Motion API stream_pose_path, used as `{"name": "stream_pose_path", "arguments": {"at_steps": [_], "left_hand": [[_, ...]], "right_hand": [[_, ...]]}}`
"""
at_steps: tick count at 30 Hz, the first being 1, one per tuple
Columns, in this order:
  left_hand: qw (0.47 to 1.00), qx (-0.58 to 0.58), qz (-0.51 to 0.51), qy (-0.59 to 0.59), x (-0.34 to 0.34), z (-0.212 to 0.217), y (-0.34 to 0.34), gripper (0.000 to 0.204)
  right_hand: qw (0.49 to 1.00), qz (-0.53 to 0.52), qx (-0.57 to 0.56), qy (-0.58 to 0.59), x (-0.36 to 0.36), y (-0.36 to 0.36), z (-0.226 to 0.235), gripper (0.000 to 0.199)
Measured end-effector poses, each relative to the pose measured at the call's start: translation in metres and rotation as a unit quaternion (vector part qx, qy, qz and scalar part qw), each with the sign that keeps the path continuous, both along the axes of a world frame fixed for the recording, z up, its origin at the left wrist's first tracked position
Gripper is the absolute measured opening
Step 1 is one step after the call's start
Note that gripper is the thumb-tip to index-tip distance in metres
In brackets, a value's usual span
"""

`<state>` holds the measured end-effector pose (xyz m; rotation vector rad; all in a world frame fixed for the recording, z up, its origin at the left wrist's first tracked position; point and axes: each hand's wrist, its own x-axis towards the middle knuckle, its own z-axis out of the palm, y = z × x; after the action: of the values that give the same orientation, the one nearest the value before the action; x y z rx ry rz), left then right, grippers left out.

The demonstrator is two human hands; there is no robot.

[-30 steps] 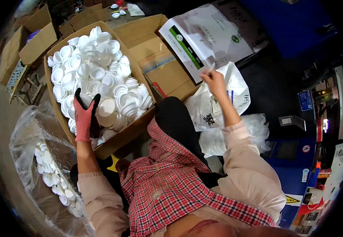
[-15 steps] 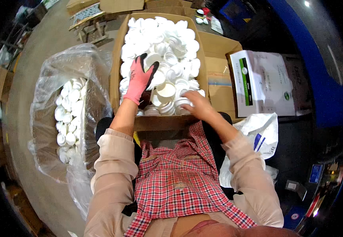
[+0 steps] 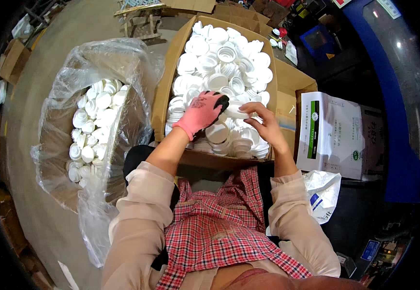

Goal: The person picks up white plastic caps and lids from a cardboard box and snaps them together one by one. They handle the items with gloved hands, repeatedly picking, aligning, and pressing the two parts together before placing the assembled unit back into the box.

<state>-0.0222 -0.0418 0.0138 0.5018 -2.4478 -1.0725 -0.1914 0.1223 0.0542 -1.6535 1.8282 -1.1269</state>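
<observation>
White lid (image 3: 237, 111) is above the near half of an open cardboard box (image 3: 168, 84), between the two hands. It is a round, shallow disc, so it has no true long axis; seen foreshortened, its broad span runs roughly left to right, its right edge toward the bare right hand (image 3: 268, 128). That hand pinches this edge between thumb and fingers. The left hand (image 3: 201, 112), in a pink glove with black fingertips, is half curled at the lid's left side; whether it also grips the lid I cannot tell. Loose white lids (image 3: 218, 79) fill the box, facing many ways, some nested in stacks.
</observation>
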Motion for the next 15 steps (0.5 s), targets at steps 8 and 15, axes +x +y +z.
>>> {"name": "stream_pose_path", "arguments": {"at_steps": [8,15], "left_hand": [[0.987,0.142,-0.076,0.008,-0.004,0.02,0.009,0.03],[0.773,0.596,-0.082,0.201,-0.011,-0.003,0.029,0.036]], "right_hand": [[0.967,-0.056,-0.006,-0.25,-0.021,0.014,-0.017,0.02],[0.769,0.008,-0.003,-0.639,-0.013,0.002,-0.032,0.03]]}}
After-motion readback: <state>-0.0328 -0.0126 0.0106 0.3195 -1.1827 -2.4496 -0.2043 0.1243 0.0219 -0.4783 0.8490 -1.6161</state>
